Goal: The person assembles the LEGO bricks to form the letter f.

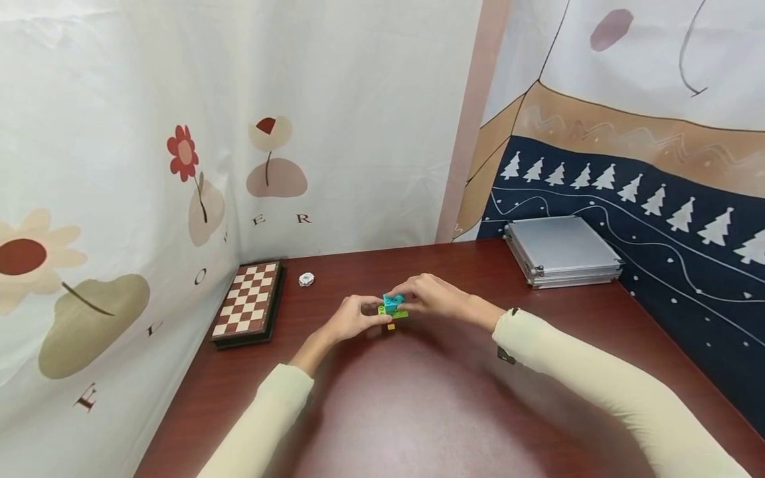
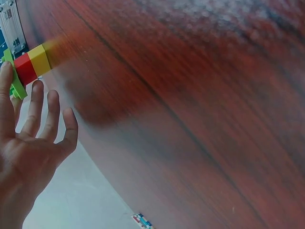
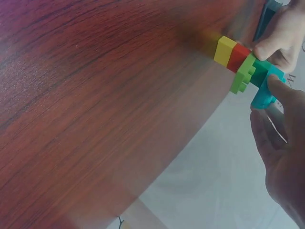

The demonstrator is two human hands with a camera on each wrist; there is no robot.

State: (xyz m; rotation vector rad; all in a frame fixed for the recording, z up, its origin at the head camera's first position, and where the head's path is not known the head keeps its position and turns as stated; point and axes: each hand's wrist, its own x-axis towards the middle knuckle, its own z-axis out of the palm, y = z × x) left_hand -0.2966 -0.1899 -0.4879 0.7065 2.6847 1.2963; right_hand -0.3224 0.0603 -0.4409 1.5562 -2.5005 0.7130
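Observation:
A small tower of toy building bricks stands mid-table, its yellow brick [image 3: 224, 50] lowest and a red brick [image 3: 238, 57] above that. Over these come a wider light green brick [image 3: 243, 74], a darker green brick [image 3: 259, 71] and, on top, a blue brick [image 1: 391, 303]. My left hand [image 1: 352, 317] holds the tower from the left, thumb by the green bricks, other fingers spread out beside the red and yellow ones. From the right, my right hand [image 1: 439, 297] pinches the blue brick between thumb and fingers, partly covering it.
At the left lies a brown and white chessboard box [image 1: 248, 299], with a small white round object [image 1: 306, 279] to its right. Flat silver panels [image 1: 562, 249] are stacked at the back right. Printed curtains [image 1: 358, 133] border the table [image 1: 430, 405] behind and at both sides.

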